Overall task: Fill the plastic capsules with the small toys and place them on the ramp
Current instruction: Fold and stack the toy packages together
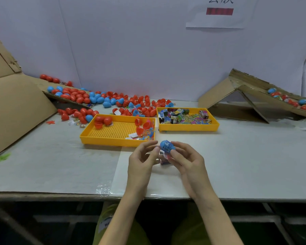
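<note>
RISK: blue capsule (167,146) could slip and roll away, or the small toy (163,155) pop out, if the squeeze goes crooked | HANDS: left hand (141,160) and right hand (188,162) meet just above the table (245,165), near the yellow tray (109,141); curled fingertips pinch the capsule | TOY: looks only half inside | RAMP (251,93): far right

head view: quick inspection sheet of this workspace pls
surface: grey table, tape strip at front edge
job's things: blue capsule; red capsule halves in left yellow tray; toy packets in right yellow tray; filled capsules on cardboard ramp
clutter: loose red and blue capsules behind the trays; green scrap far left
grippers: left hand and right hand both pinch the blue capsule
cables: nothing seen
surroundings: white wall, paper sign, cardboard sheet at left
</note>
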